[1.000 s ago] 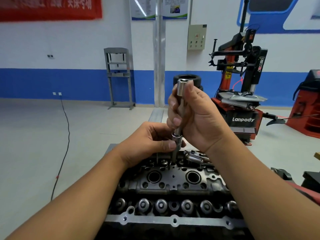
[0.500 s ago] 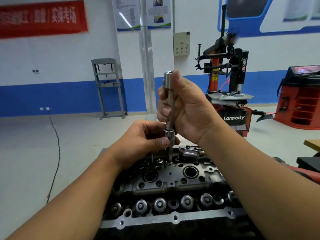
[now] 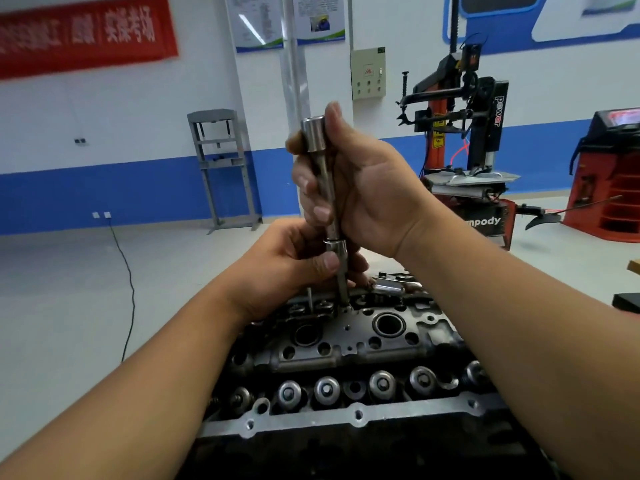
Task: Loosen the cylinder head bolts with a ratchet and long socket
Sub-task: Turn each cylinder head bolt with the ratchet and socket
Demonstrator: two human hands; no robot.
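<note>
A bare cylinder head (image 3: 349,344) with spark plug wells and a row of valve springs lies in front of me. A long steel extension bar with a socket (image 3: 323,171) stands upright, its tip down in a bolt hole at the head's far side. My right hand (image 3: 360,181) grips the upper shaft, thumb beside the top end. My left hand (image 3: 294,268) pinches the lower socket joint between thumb and fingers. No ratchet handle shows on the bar.
Another chrome socket (image 3: 389,289) lies on the far end of the head. A red and black tyre changer (image 3: 471,161) stands behind on the right, a red cabinet (image 3: 613,178) at far right. A grey press frame (image 3: 221,168) stands by the blue-striped wall; a cable (image 3: 128,282) crosses the floor.
The view has tilted up and right a little. Both hands keep their hold on the upright bar, which stays in the same bolt hole.
</note>
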